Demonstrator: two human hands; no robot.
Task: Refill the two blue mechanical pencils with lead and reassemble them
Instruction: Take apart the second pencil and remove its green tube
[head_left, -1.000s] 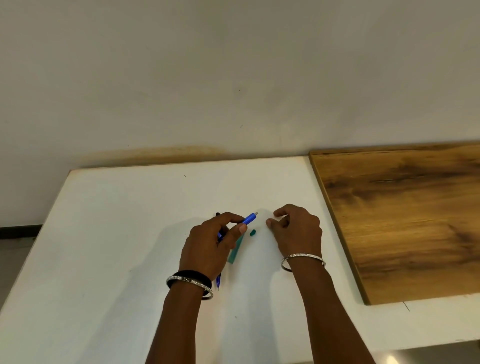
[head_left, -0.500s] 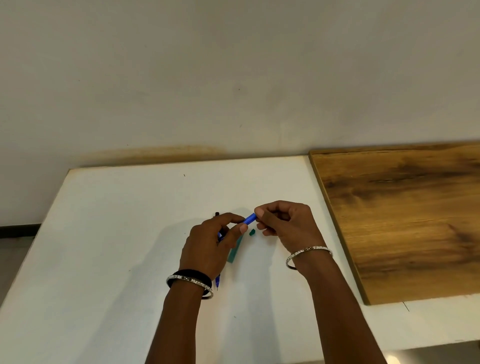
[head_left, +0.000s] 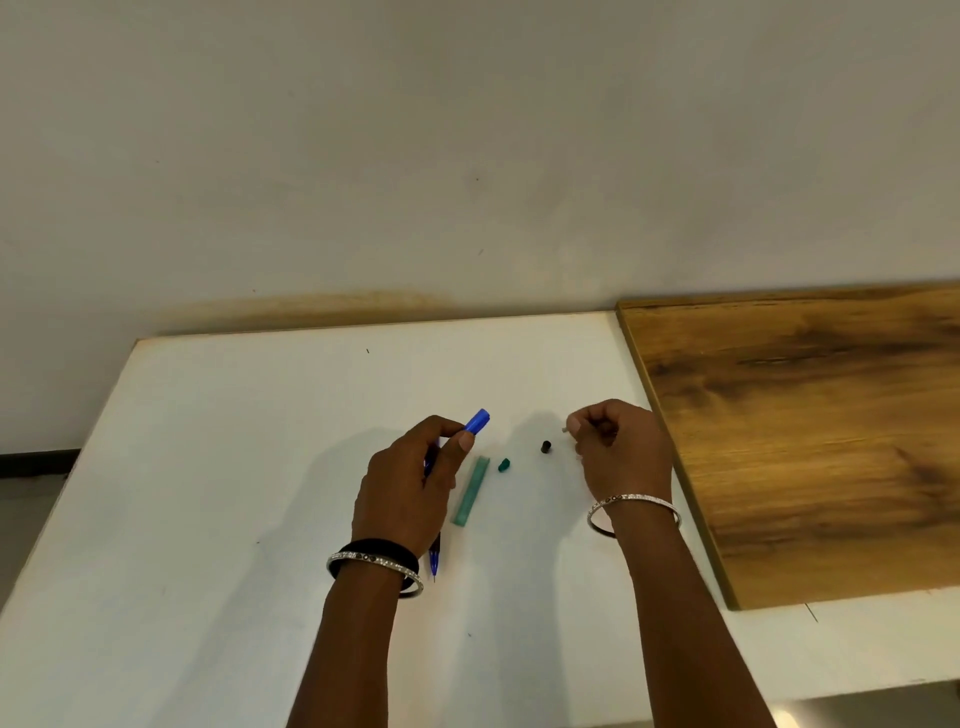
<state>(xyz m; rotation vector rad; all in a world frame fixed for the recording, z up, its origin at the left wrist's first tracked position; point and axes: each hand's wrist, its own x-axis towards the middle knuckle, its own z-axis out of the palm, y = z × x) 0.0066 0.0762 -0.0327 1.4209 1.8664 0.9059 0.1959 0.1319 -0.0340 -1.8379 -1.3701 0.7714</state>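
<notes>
Near frame centre, the left hand (head_left: 410, 483) is clamping a blue pencil (head_left: 478, 420), open end up. The right hand (head_left: 621, 449) is pinching a small white piece (head_left: 565, 429). The loose black cap (head_left: 545, 446) could roll away if bumped.

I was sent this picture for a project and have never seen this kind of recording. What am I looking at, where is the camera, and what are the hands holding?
No machine here: a person wears a wide-angle camera on the head, looking down at their own two bare hands over a white table.

The left hand grips a blue mechanical pencil, its back end pointing away. The right hand pinches a small whitish piece, too small to identify.

On the table lie a green lead case, its small green cap, a small black cap, and a second blue pencil, mostly hidden under the left wrist. A wooden board lies to the right.
</notes>
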